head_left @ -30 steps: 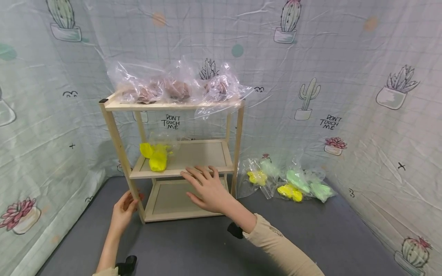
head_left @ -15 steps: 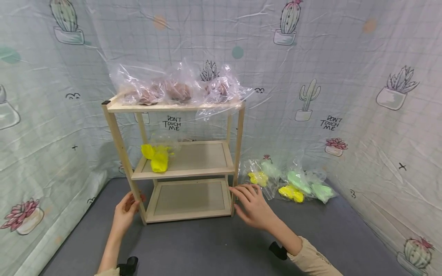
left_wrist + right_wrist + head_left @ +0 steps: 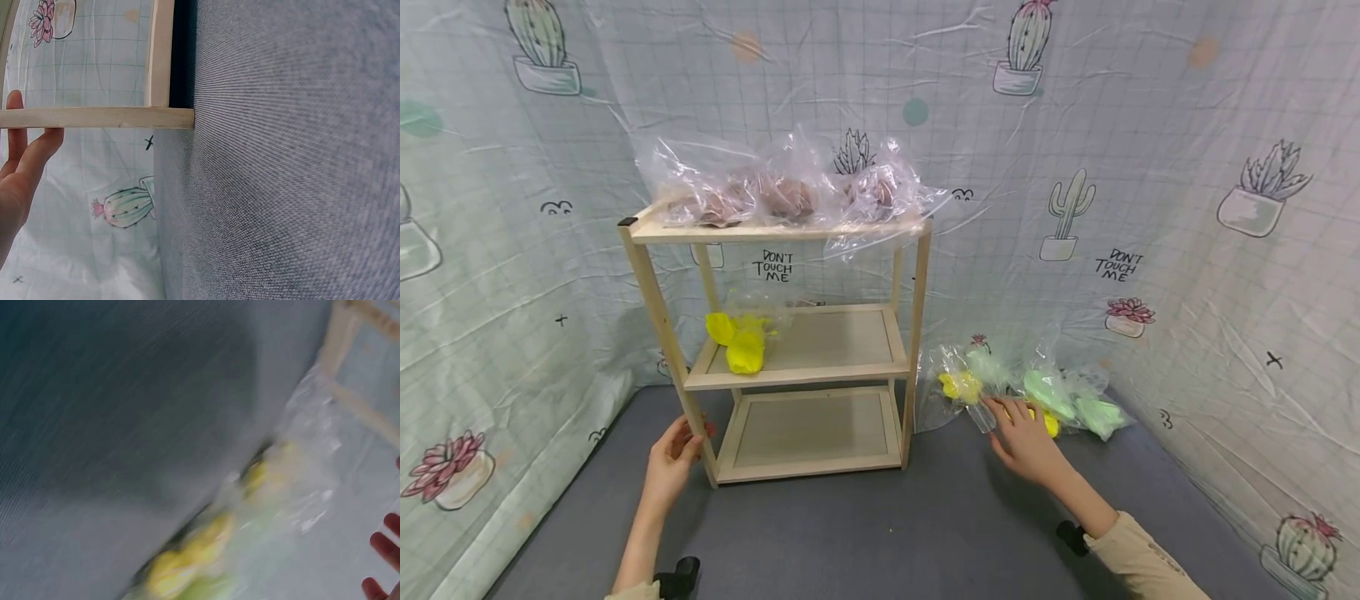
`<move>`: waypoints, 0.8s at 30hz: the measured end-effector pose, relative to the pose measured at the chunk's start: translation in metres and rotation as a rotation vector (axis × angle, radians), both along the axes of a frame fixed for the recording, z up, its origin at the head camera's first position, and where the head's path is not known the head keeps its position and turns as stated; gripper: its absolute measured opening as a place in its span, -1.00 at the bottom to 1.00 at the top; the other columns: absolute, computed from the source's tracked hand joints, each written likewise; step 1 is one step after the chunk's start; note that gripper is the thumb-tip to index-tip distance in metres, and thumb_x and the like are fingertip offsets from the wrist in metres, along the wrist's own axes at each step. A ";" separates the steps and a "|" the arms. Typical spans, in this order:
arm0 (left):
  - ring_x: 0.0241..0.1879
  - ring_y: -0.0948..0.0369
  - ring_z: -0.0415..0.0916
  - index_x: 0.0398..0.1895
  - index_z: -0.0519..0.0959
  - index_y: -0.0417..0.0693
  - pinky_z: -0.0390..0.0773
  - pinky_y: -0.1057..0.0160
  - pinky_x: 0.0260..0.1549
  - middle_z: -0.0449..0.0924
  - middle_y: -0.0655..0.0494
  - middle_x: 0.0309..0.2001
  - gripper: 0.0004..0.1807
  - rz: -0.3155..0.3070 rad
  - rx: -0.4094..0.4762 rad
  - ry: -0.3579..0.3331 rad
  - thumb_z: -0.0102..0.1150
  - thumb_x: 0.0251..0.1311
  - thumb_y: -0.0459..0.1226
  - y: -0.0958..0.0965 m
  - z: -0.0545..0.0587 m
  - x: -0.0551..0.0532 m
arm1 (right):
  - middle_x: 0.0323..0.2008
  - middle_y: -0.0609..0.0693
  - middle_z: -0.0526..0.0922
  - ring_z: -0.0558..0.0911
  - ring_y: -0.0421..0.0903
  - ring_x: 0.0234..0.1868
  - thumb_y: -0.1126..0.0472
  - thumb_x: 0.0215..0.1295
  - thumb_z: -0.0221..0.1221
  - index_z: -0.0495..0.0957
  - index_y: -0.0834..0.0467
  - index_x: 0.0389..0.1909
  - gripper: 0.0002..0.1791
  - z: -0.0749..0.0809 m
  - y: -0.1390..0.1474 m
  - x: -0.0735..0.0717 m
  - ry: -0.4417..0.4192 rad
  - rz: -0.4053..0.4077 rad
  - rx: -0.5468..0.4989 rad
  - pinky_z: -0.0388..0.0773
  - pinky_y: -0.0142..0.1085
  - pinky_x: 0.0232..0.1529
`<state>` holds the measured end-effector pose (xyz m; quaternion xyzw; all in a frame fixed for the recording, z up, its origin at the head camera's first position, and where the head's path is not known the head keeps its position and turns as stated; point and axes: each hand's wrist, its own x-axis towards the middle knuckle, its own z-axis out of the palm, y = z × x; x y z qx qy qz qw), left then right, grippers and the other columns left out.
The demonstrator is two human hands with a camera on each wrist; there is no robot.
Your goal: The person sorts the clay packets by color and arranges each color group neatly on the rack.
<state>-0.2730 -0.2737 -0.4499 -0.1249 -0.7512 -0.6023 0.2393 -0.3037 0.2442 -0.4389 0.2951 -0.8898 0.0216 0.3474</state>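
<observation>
A wooden three-tier shelf (image 3: 820,337) stands at the left. My left hand (image 3: 672,457) holds its front left post (image 3: 660,325) low down; in the left wrist view, fingers of the left hand (image 3: 25,169) lie on both sides of the post (image 3: 100,117). My right hand (image 3: 1026,442) has its fingers spread over clear bags right of the shelf. One bag with a yellow lump (image 3: 958,386) lies by its fingertips; another yellow lump (image 3: 1051,423) is partly hidden behind it. The right wrist view is blurred, with fingertips apart from the bags; contact cannot be told.
Clear bags with brownish lumps (image 3: 786,197) line the top tier, one overhanging its right edge. A bagged yellow lump (image 3: 745,350) sits left on the middle tier. Bags with pale green lumps (image 3: 1101,417) lie against the patterned curtain (image 3: 1210,333), on the grey surface (image 3: 850,542).
My right hand has moved from in front of the middle tier, past the shelf's right post, to the bags at the right. My left hand has stayed at the post.
</observation>
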 end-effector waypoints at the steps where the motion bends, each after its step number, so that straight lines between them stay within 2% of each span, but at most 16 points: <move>1: -0.22 0.55 0.49 0.06 0.38 -0.19 0.48 0.52 -0.39 0.54 0.47 -0.24 -0.69 0.001 -0.001 0.001 -0.11 0.25 -0.41 0.000 0.000 0.000 | -0.01 0.18 0.42 0.40 0.11 -0.05 0.15 0.10 0.10 0.31 0.22 0.14 -0.45 -0.002 0.005 -0.002 -0.020 -0.033 0.006 0.26 0.07 -0.14; 4: -0.22 0.56 0.48 0.06 0.37 -0.21 0.48 0.52 -0.39 0.53 0.47 -0.25 -0.69 0.006 -0.004 -0.002 -0.12 0.25 -0.41 0.000 0.000 0.001 | 0.03 0.20 0.40 0.39 0.14 0.00 0.19 -0.03 0.24 0.30 0.21 0.15 -0.35 -0.010 0.018 -0.010 -0.057 -0.114 0.033 0.27 0.09 -0.13; 7: -0.24 0.57 0.48 0.06 0.35 -0.29 0.48 0.52 -0.40 0.53 0.49 -0.27 -0.69 0.021 -0.006 -0.005 -0.10 0.24 -0.41 0.000 0.000 0.001 | 0.06 0.22 0.39 0.39 0.16 0.04 0.19 -0.07 0.27 0.32 0.22 0.12 -0.34 -0.019 0.030 -0.016 -0.067 -0.159 0.059 0.27 0.10 -0.15; 9: -0.25 0.57 0.48 0.05 0.36 -0.28 0.48 0.52 -0.41 0.53 0.49 -0.29 -0.69 0.030 -0.005 -0.008 -0.09 0.24 -0.41 0.001 0.001 0.002 | 0.08 0.23 0.38 0.38 0.18 0.04 0.18 -0.08 0.29 0.34 0.24 0.10 -0.35 -0.025 0.036 -0.019 -0.066 -0.180 0.076 0.27 0.11 -0.17; 14: -0.26 0.56 0.48 0.00 0.42 -0.04 0.48 0.52 -0.41 0.54 0.49 -0.30 -0.71 0.038 0.002 -0.004 -0.08 0.23 -0.42 0.002 0.002 0.002 | 0.10 0.24 0.37 0.38 0.18 0.05 0.14 -0.07 0.29 0.34 0.24 0.10 -0.34 -0.033 0.046 -0.027 -0.083 -0.217 0.111 0.25 0.13 -0.17; 16: -0.25 0.55 0.48 -0.01 0.42 -0.01 0.48 0.52 -0.41 0.54 0.48 -0.30 -0.70 0.032 0.008 -0.001 -0.08 0.23 -0.42 0.002 0.002 0.002 | 0.11 0.24 0.38 0.39 0.17 0.05 0.12 -0.06 0.30 0.34 0.24 0.10 -0.34 -0.036 0.049 -0.030 -0.093 -0.227 0.126 0.25 0.15 -0.16; 24: -0.23 0.54 0.48 0.04 0.39 -0.14 0.48 0.52 -0.38 0.54 0.44 -0.27 -0.71 -0.005 0.021 0.001 -0.11 0.24 -0.41 0.001 0.000 0.001 | 0.15 0.19 0.36 0.34 0.15 0.13 0.02 0.02 0.25 0.36 0.19 0.12 -0.36 -0.042 0.056 -0.041 -0.158 -0.270 0.215 0.18 0.22 -0.01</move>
